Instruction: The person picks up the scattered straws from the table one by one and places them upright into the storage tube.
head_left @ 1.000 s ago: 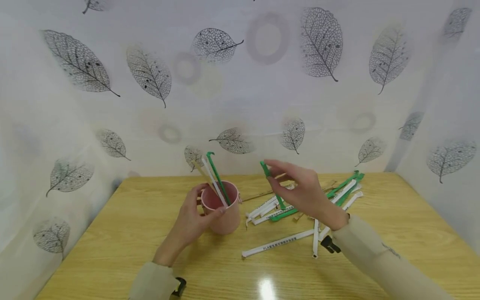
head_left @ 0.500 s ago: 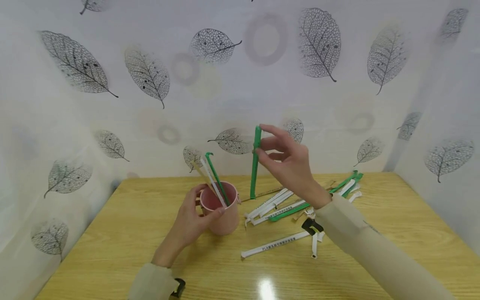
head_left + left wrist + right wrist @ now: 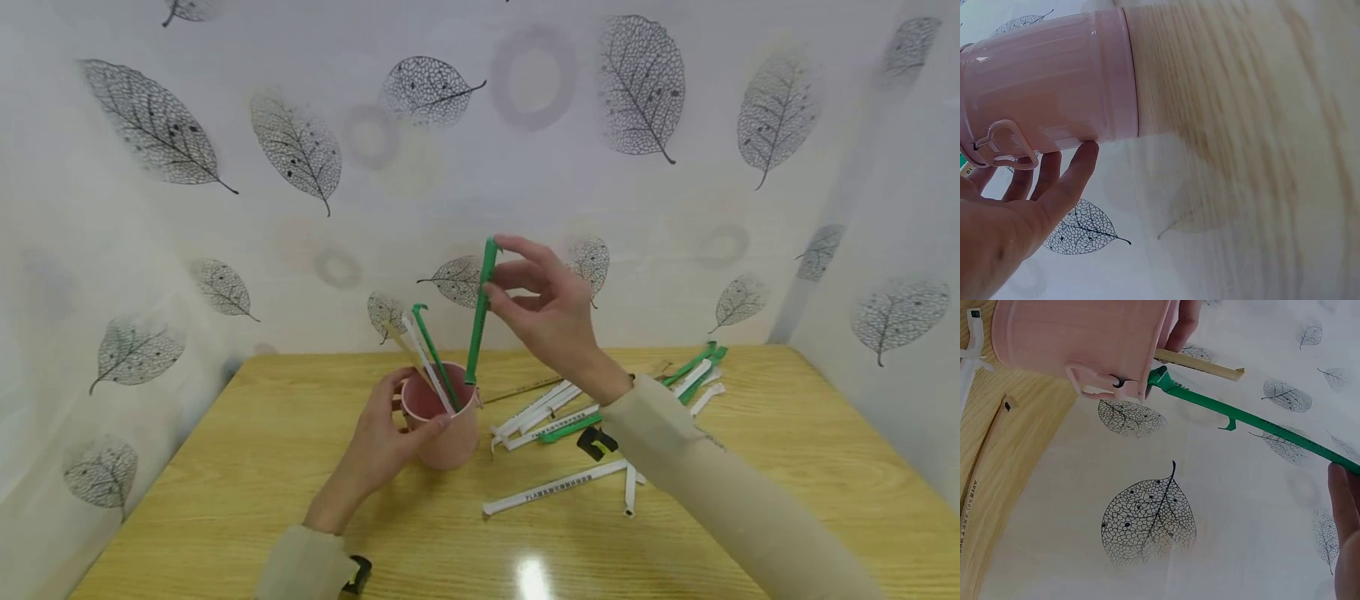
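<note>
A small pink metal bucket with side handles stands upright on the table. My left hand holds it from the left, thumb on the near side and fingers around the far side. Leaning inside are a tan paper-wrapped straw, a white wrapped straw and a green wrapped straw. My right hand pinches another green wrapped straw near its upper part, steeply tilted. In the right wrist view, the lower end of this straw appears at the bucket's rim; whether it touches is unclear.
Several white wrapped straws, with green straws and brown ones, lie loosely crossed on the wooden table right of the bucket. A leaf-patterned cloth hangs behind the table and on both sides.
My right hand has lifted the green straw from over the pile, turned it nearly upright and carried it left to the bucket's right rim. My left hand stays on the bucket.
</note>
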Demonstrator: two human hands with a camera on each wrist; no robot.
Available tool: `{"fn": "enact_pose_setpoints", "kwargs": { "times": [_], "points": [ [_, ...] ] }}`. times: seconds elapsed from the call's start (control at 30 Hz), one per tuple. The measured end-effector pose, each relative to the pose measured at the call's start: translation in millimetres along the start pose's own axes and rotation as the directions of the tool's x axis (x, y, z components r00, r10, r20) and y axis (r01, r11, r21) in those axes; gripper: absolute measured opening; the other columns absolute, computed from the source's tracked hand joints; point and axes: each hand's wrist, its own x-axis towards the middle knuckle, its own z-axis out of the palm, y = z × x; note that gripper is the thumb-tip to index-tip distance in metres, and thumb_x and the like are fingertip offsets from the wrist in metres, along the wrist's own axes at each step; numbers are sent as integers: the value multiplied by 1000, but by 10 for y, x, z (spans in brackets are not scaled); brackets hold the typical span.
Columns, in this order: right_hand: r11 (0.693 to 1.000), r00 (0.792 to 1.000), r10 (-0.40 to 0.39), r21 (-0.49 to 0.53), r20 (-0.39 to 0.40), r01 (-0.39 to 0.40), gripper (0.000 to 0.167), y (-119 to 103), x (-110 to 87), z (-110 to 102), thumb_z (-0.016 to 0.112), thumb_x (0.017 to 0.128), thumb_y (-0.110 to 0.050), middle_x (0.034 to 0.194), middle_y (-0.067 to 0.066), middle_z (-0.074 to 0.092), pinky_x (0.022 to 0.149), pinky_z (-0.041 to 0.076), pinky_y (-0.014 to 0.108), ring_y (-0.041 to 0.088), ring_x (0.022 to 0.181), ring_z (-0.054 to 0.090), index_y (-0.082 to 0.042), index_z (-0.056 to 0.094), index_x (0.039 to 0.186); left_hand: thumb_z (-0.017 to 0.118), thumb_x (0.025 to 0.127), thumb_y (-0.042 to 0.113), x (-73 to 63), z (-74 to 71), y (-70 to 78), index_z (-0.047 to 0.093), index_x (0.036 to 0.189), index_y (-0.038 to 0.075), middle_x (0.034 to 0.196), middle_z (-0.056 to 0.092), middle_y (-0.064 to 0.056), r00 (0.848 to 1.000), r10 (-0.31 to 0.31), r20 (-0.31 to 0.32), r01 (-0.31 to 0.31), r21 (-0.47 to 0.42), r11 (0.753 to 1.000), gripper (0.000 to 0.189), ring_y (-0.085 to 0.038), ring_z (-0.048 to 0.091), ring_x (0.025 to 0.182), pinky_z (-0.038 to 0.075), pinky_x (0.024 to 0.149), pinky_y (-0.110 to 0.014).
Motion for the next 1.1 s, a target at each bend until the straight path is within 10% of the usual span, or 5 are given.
{"fn": "enact_pose_setpoints", "kwargs": {
  "times": [0.67, 1.1],
  "points": [
    [992, 995, 72, -105, 74, -64, 49, 259, -231, 115, 71, 86, 14, 98, 24, 75, 73, 64, 34, 35, 87, 76, 5, 58, 133, 78, 90, 39, -4, -5, -8, 36, 152, 14, 145, 47, -12, 1000, -5, 8, 5, 2, 1000, 79, -34, 57, 123, 59, 88, -38],
    [984, 977, 69, -177, 202, -33, 48, 463, -480, 191, 72, 88, 10, 96, 18, 75, 69, 63, 30, 28, 85, 77, -1, 60, 133, 78, 91, 39, 3, -1, -11, 36, 152, 16, 145, 47, -12, 1000, -3, 10, 3, 3, 1000, 78, -33, 57, 123, 59, 88, -39]
  ]
}}
